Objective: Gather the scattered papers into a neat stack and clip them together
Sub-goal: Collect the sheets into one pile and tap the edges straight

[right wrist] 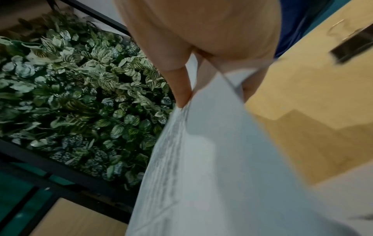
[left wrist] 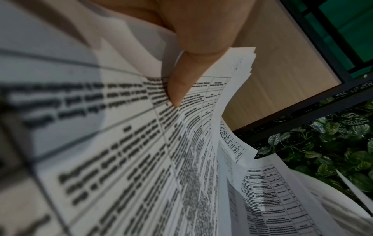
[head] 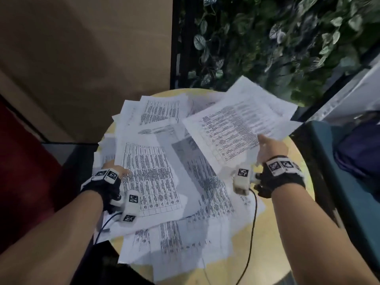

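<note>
Printed white papers [head: 185,202] lie scattered and overlapping on a round yellow table [head: 273,233]. At the pile's left edge my left hand [head: 120,170] grips a bundle of sheets [left wrist: 181,151]. Its thumb [left wrist: 181,79] presses on top and the fingers are hidden beneath. My right hand [head: 269,148] pinches the near edge of a printed sheet [head: 236,124] and holds it raised over the right side of the table. In the right wrist view the thumb [right wrist: 181,83] lies on that sheet [right wrist: 212,159]. A dark clip-like object [right wrist: 353,46] rests on the table beyond it.
A wall of green leaves [head: 267,38] rises behind the table, with a tan panel [head: 82,58] to its left. A teal seat holding a dark blue bag [head: 357,153] stands close on the right. Something dark red [head: 20,171] is at the left. Black cables [head: 254,223] trail from both wrists.
</note>
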Demonstrator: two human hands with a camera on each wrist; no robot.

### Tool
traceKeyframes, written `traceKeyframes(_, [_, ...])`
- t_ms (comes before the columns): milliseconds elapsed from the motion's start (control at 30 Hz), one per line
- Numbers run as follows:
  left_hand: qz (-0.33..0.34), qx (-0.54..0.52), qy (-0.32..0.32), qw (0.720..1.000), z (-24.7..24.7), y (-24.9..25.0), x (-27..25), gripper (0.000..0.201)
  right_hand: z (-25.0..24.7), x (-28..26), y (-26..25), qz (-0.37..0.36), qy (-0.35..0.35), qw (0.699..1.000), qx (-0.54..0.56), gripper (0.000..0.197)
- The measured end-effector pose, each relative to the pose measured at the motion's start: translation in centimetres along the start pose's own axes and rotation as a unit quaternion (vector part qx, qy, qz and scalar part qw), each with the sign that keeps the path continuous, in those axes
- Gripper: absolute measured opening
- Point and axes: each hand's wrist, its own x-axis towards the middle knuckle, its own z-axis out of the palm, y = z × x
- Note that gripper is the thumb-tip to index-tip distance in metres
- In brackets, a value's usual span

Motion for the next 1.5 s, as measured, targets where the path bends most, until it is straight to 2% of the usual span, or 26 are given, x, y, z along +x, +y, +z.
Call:
traceKeyframes(67, [0.004, 0.026, 0.001, 1.0, 0.4, -1.0, -0.2, 0.053, -0.8, -0.5, 1.6, -0.001, 0.018, 1.0, -0.015, 0.049])
traceKeyframes(133, [0.01, 0.021, 0.007, 1.0, 0.7, -1.7, 0.1, 0.057, -1.1, -1.0, 2.5, -0.054, 0.014, 0.996, -0.069, 0.042])
traceKeyframes(233, [0.012, 0.052, -0.031, 0.998, 0.9, -2.1, 0.3, 0.059, -0.6, -2.0, 2.6, -0.158, -0.016, 0.96, -0.231, 0.028])
traceKeyframes(300, [0.026, 0.062, -0.025, 0.997, 0.6, -2.1, 0.3, 0.057, -0.2, -3.1, 1.7, -0.201, -0.034, 0.943, -0.263, 0.024])
traceKeyframes(367, [0.047, 0.094, -0.027, 0.994, 0.5, -2.0, -0.3, 0.057, 0.3, -4.1, 0.1, -0.252, -0.036, 0.935, -0.248, 0.025])
traceKeyframes(433, [0.048, 0.083, -0.017, 0.995, 0.7, -1.9, -1.0, 0.059, 0.3, -5.3, -2.0, -0.308, -0.022, 0.926, -0.217, 0.026])
traceKeyframes(500, [0.038, 0.086, -0.013, 0.995, 0.8, -2.0, -1.3, 0.058, 0.0, -6.3, -4.3, -0.323, -0.02, 0.938, -0.126, 0.024])
traceKeyframes(600, [0.029, 0.097, -0.001, 0.995, 1.0, -2.0, -1.2, 0.056, -1.2, -7.7, -6.7, -0.267, -0.071, 0.953, 0.122, 0.02])
traceKeyframes(700, [0.051, 0.104, 0.008, 0.993, 1.2, -2.1, -1.6, 0.052, -2.0, -7.2, -5.4, -0.17, -0.111, 0.952, 0.23, 0.027])
traceKeyframes(767, [0.032, 0.09, 0.001, 0.995, 1.2, -2.3, -1.3, 0.054, -1.7, -5.6, -2.3, -0.098, -0.105, 0.97, 0.194, 0.038])
traceKeyframes(833, [0.032, 0.092, -0.013, 0.995, 1.5, -2.7, -0.8, 0.058, -1.0, -4.7, 1.1, -0.01, -0.067, 0.995, 0.074, 0.056])
traceKeyframes(900, [0.022, 0.069, -0.018, 0.997, 1.7, -2.7, -0.3, 0.061, -0.5, -4.0, 4.9, 0.042, -0.039, 0.994, -0.091, 0.075])
traceKeyframes(933, [0.019, 0.066, -0.019, 0.997, 1.6, -2.9, -0.2, 0.061, -0.3, -3.8, 6.7, 0.052, -0.04, 0.984, -0.164, 0.074])
traceKeyframes(1067, [0.01, 0.056, -0.023, 0.998, 1.5, -3.0, -0.4, 0.054, -0.1, -2.1, 11.5, 0.038, -0.089, 0.952, -0.29, 0.038])
traceKeyframes(1133, [0.007, 0.035, -0.016, 0.999, 1.3, -3.1, -0.3, 0.052, -0.3, -1.5, 12.3, 0.012, -0.092, 0.934, -0.344, 0.033])
traceKeyframes(1233, [0.008, 0.009, -0.009, 1.0, 1.0, -3.3, 0.0, 0.059, -0.3, -2.1, 13.1, -0.019, -0.079, 0.937, -0.339, 0.038])
traceKeyframes(1333, [0.005, 0.01, -0.008, 1.0, 1.0, -3.3, -0.1, 0.056, 0.1, -3.0, 14.3, -0.024, -0.062, 0.953, -0.294, 0.059])
traceKeyframes(1400, [0.003, 0.008, -0.009, 1.0, 1.1, -3.2, -0.1, 0.059, 0.2, -3.4, 14.9, -0.064, -0.064, 0.941, -0.326, 0.066])
traceKeyframes(1500, [0.002, 0.014, -0.003, 1.0, 1.3, -3.0, -0.3, 0.057, 0.2, -3.5, 15.4, -0.123, -0.075, 0.901, -0.409, 0.074])
